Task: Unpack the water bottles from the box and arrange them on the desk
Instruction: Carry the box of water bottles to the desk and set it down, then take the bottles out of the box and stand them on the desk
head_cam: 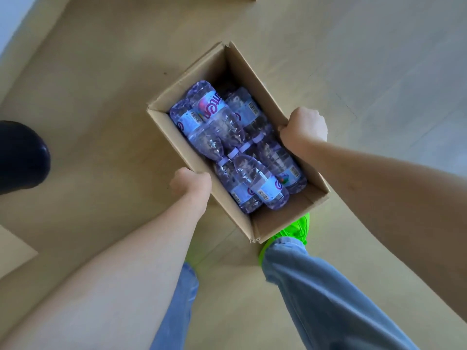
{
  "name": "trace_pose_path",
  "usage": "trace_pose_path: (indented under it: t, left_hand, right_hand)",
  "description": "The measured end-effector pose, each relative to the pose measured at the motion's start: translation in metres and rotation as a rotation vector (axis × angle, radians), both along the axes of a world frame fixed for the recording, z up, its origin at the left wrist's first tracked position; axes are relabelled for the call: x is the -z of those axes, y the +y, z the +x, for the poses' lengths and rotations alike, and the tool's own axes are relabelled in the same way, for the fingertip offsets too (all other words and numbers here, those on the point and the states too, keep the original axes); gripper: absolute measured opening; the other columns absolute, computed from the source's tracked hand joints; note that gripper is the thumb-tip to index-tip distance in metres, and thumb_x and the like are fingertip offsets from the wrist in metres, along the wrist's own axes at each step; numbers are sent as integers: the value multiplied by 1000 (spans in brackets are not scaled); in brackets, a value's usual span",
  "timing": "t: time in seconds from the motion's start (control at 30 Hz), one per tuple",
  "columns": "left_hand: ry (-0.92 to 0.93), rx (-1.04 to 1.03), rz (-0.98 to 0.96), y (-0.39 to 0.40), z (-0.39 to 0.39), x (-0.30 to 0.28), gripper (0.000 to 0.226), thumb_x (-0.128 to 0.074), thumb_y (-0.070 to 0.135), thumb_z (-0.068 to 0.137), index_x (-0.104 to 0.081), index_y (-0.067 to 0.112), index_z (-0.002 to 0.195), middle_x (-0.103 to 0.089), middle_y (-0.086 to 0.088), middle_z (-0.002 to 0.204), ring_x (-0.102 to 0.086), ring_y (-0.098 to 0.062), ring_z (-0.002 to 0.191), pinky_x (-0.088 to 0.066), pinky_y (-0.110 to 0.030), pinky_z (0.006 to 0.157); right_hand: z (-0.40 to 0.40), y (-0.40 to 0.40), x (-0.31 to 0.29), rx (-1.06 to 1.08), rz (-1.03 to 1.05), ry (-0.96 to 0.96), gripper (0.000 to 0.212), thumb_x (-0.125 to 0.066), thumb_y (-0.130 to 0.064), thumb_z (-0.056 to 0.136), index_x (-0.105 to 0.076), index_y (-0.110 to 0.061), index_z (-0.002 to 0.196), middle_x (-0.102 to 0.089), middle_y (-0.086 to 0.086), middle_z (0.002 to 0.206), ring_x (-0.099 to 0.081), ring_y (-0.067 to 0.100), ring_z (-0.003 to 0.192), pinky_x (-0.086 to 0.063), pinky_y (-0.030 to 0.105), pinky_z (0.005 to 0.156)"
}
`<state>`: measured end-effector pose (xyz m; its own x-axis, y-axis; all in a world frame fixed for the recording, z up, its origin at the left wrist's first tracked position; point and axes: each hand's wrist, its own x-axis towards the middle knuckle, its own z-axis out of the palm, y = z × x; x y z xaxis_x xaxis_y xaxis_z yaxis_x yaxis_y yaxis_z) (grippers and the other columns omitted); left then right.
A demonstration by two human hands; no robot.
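Note:
An open cardboard box [219, 64] is held over the floor, seen from above. Several clear purple-tinted water bottles [217, 122] lie on their sides inside it, stacked with caps meeting near the middle. My left hand [190, 183] grips the box's left long wall near the middle. On the opposite long wall, my right hand [303, 127] is closed over the rim. No desk is in view.
Beige floor tiles [101, 72] spread all around. A dark rounded object [20, 157] sits at the left edge. Below the box are my legs in blue jeans [316, 286] and a bright green shoe [295, 231].

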<state>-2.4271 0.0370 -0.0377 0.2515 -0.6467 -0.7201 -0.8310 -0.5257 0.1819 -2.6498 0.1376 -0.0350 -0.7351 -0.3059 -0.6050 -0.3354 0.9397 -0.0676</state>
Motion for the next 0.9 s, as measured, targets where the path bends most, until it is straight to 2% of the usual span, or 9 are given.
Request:
trace_pose_path:
  t: [0.1, 0.17, 0.27, 0.4, 0.47, 0.6, 0.7, 0.8, 0.9]
  left_hand:
    - [-13, 23, 8, -6, -10, -19, 78, -83, 23, 71, -43, 14, 136, -55, -17, 129, -59, -39, 113, -53, -50, 91]
    - [-50, 176, -35, -6, -17, -32, 92, -86, 29, 69, -33, 19, 144, -41, -15, 144, -47, -37, 127, -45, -48, 101]
    - [-108, 419, -151, 2, -23, -48, 93, -84, 38, 69, -32, 21, 144, -25, -14, 152, -35, -37, 133, -40, -48, 103]
    - [-114, 840, -278, 19, -31, -66, 86, -80, 43, 71, -33, 30, 142, -25, -11, 153, -32, -35, 133, -39, -46, 101]
    - [-61, 1044, -320, 27, -33, -68, 85, -80, 41, 71, -35, 30, 142, -24, -11, 154, -30, -35, 135, -39, -47, 103]
    - [2, 1329, -336, 36, -31, -55, 89, -80, 43, 69, -35, 29, 144, -21, -11, 154, -28, -34, 137, -39, -48, 103]
    - [8, 1335, -300, 44, -30, -39, 87, -79, 46, 69, -36, 31, 143, -19, -9, 154, -28, -34, 135, -39, -49, 99]
    - [55, 1223, -221, 55, -25, -21, 81, -77, 47, 72, -40, 31, 141, -18, -10, 154, -28, -35, 134, -38, -48, 103]
    - [162, 1016, -156, 65, -24, -5, 77, -76, 44, 75, -40, 31, 142, -20, -9, 152, -37, -31, 129, -33, -31, 103]
  right_hand:
    - [10, 9, -16, 73, -64, 12, 19, -62, -25, 88, -60, -9, 98, -59, 11, 92, -52, 31, 80, -39, 33, 64]
    - [21, 17, -28, 78, -115, 38, 35, -64, -29, 88, -56, -11, 116, -55, 13, 108, -50, 33, 98, -39, 36, 72]
    - [39, 31, -44, 71, -179, 44, 42, -67, -32, 85, -54, -14, 120, -53, 12, 115, -48, 33, 105, -40, 37, 78]
    - [54, 49, -54, 78, -201, -65, 50, -71, -33, 81, -54, -15, 124, -52, 10, 119, -48, 33, 108, -40, 35, 82]
    - [60, 58, -57, 0, -268, -37, 53, -73, -29, 80, -55, -14, 127, -52, 10, 125, -48, 34, 109, -42, 38, 90]
    - [72, 66, -48, -212, -379, 46, 54, -77, -28, 75, -58, -11, 123, -52, 12, 125, -50, 35, 105, -46, 40, 89]
    - [75, 65, -30, -170, -285, -71, 72, -77, -36, 75, -45, -16, 137, -42, 13, 139, -43, 35, 118, -41, 42, 98]
    - [79, 59, -9, -185, -247, -168, 77, -73, -34, 77, -34, -17, 142, -33, 16, 143, -45, 37, 117, -44, 42, 94]
    - [80, 53, 12, -145, -181, -242, 82, -70, -33, 77, -25, -21, 144, -30, 16, 145, -45, 39, 118, -45, 45, 92]
